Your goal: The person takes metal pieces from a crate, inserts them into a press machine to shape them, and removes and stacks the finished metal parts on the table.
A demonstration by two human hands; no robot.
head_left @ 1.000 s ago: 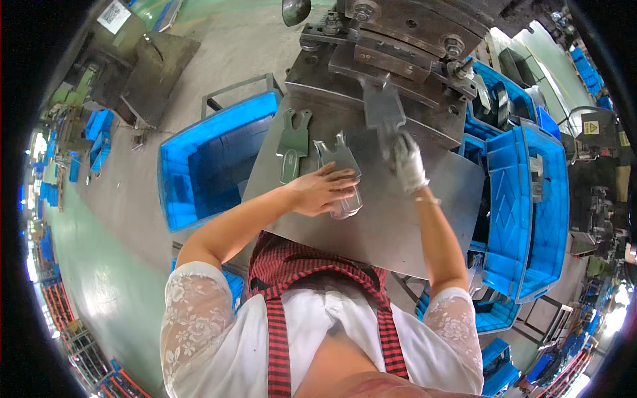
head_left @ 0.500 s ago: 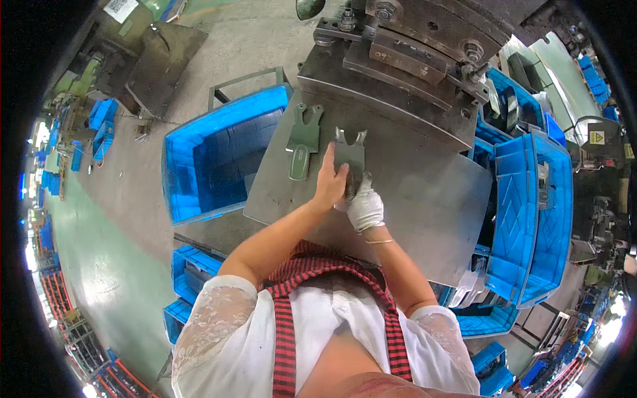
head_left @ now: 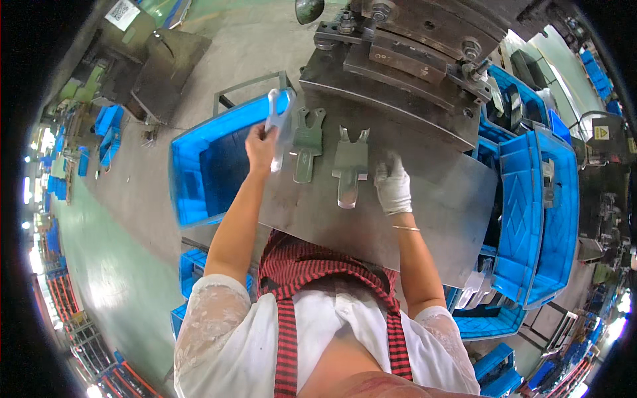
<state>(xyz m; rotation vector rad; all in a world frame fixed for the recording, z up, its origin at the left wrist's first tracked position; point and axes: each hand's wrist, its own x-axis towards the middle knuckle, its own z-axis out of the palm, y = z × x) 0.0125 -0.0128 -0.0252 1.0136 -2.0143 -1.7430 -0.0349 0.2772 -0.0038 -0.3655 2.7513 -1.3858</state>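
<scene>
And there's the pale, fork-topped flat metal part [head_left: 275, 119], up at the left edge of the work surface, blurred, in front of the left bin's right end! The bare left hand [head_left: 261, 149] has it, thumb and fingers pinching its middle, fork pointing far. Just right of it lies a grey-green forked metal plate [head_left: 308, 138], its tongue toward the near side; further right, apart from that, a second grey-green forked plate [head_left: 352, 156] with a shiny tongue, lying the same way. Beside that one, to the right, is the white-gloved right hand [head_left: 393, 189], fingertips smeared by blur; whether they press together or spread, you can't tell.

All this over a smooth grey metal table [head_left: 438, 205], softly shining, lightly marked. At its far side looms a dark, bolted steel press [head_left: 408, 63]. Left, a deep blue plastic bin [head_left: 192, 189] sits by a grey metal frame [head_left: 225, 85]; right, tall blue plastic crates [head_left: 521, 219] crowd the table edge. Out in the room, far left, a dark, bulky machine [head_left: 169, 76] stands on grey concrete, and nearer the left, a glossy green floor [head_left: 99, 278] catches the light.
</scene>
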